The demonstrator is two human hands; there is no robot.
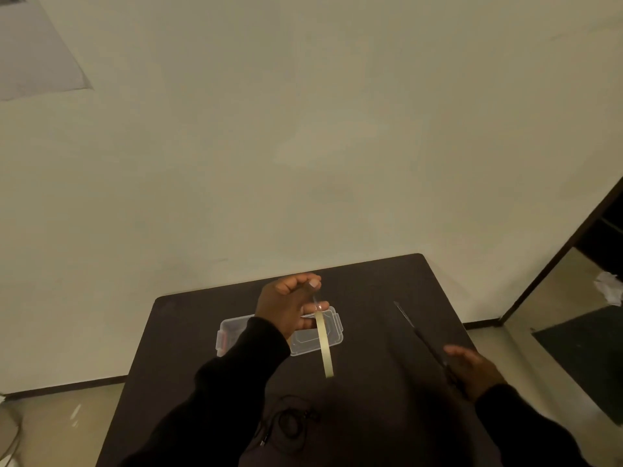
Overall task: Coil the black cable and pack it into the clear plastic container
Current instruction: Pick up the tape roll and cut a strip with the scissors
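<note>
The black cable (292, 420) lies in a loose coil on the dark table (371, 284), near its front edge and between my arms. Further back sits the clear plastic container (308, 342), lid on, with a reddish latch at its left end. My left hand (286, 308) is raised over the container and pinches the top of a pale yellowish strip of tape (325, 348), which hangs down across the container's right half. My right hand (472, 369) is at the table's right side, blurred, gripping the handle end of long thin scissors (413, 326) that point away from me.
A plain wall rises directly behind the table. To the right is a dark door frame (556, 254), with a dark floor mat (580, 352) and crumpled white paper (610, 291) beyond it. Pale floor shows to the left of the table.
</note>
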